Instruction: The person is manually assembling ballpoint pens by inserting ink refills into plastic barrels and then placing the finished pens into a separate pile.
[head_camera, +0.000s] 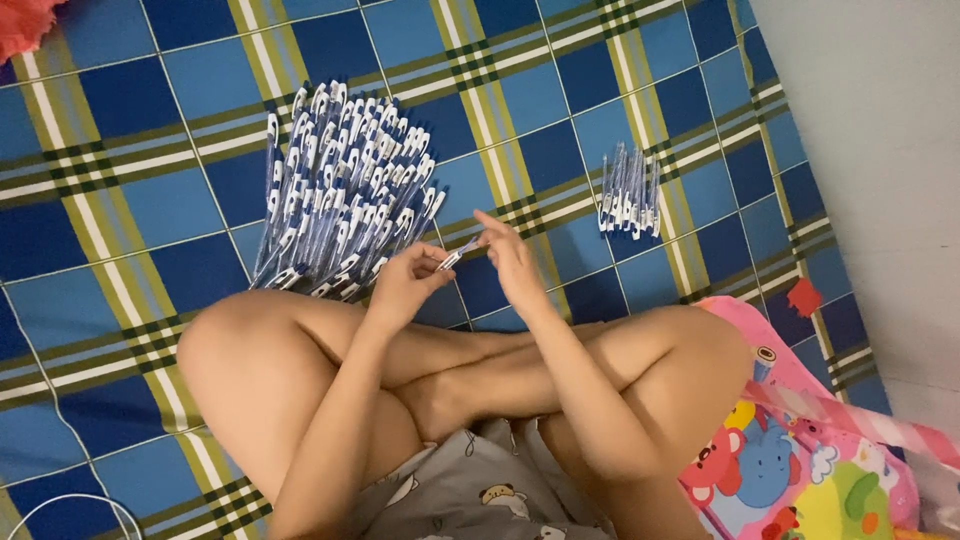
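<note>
While the person sits cross-legged on a blue plaid mat (120, 90), both hands meet just above the crossed shins and share one pen (460, 250). The left hand (405, 285) curls its fingers together, its grip pinching the pen's near end; the right hand (510, 262) pinches the far end with thumb and forefinger, the other fingers loosely spread above.

The mat's right edge runs diagonally beside a pale floor (880, 150), and bare mat lies between the hands and that edge, and again at far left. In front of the knees the room is tighter.

There are two heaps of pens. A big pile (345, 190), far too many to count, fans out just beyond the left hand, touching nothing but the mat. A small bunch (630, 190), perhaps a dozen, lies well apart to the right. One pen is in hand.

A bright cartoon-printed bag (800, 460) sits against the right knee, a red scrap (804, 297) near it, a pink cloth (25, 22) at the top left corner, and a white cable (60, 503) loops at lower left.
</note>
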